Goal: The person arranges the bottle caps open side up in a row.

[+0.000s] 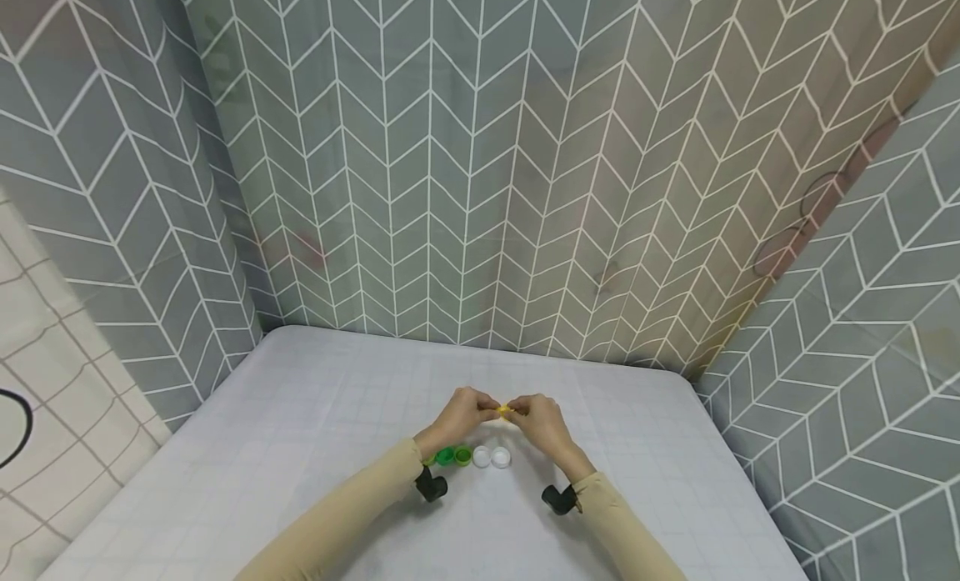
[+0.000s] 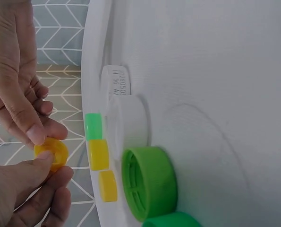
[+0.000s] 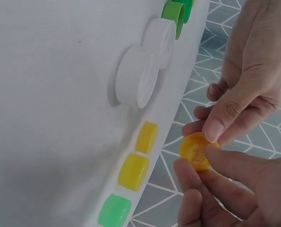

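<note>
A small round yellow bottle cap (image 2: 59, 150) is held between both hands in front of me, above the table. My left hand (image 1: 460, 416) pinches it from the left with thumb and fingertips, and my right hand (image 1: 542, 421) pinches it from the right. In the right wrist view the cap's flat face (image 3: 195, 153) shows between the two thumbs. On the table past the near row stand two more yellow caps (image 3: 133, 171) and a mint-green cap (image 3: 114, 210), hidden by the hands in the head view.
Nearer me, a row of caps runs left to right: a green cap (image 1: 446, 456), a lighter green cap (image 1: 462, 456), then two white caps (image 1: 500, 457). Another green one shows partly by the left wrist. A patterned curtain (image 1: 450, 189) hangs behind the white table (image 1: 315, 398).
</note>
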A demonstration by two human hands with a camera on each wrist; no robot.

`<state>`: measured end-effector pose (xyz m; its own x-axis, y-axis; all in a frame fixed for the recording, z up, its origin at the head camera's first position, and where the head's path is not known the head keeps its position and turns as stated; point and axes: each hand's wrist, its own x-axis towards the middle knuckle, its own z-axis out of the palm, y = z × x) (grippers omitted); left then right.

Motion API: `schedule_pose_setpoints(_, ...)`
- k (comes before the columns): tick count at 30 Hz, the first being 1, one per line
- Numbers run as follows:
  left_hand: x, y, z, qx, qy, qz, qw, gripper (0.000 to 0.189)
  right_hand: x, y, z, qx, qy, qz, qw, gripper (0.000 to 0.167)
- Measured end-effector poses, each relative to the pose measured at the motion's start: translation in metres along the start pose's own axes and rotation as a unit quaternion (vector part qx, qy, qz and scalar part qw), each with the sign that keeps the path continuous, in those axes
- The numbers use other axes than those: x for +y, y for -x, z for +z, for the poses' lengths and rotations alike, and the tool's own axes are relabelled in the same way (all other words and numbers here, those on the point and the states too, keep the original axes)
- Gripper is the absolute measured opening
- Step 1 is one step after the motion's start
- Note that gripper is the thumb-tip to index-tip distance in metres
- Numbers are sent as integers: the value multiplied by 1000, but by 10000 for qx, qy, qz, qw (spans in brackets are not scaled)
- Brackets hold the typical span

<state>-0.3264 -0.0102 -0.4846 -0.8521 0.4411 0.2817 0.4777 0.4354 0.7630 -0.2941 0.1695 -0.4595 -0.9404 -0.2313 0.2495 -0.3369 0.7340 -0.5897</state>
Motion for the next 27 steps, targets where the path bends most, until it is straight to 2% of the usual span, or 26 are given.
schedule_pose_setpoints(7,6,-2,-3,130,12,-17,9999,14,1,-4,-1,472,160,152,9986,11)
schedule_pose_setpoints(12,9,-3,-5,208,-113,-34,9997,14,1,-5,-3,686,199,99,9974,10)
schedule_pose_setpoints(22,13,-5,-1,348,-80,-8,9994,16,-3,-1,-10,795,288,269,9961,11)
schedule_pose_setpoints(27,15,-5,1,393,-162,143,9990,15,-6,2,-13,720,400,575,9949,13)
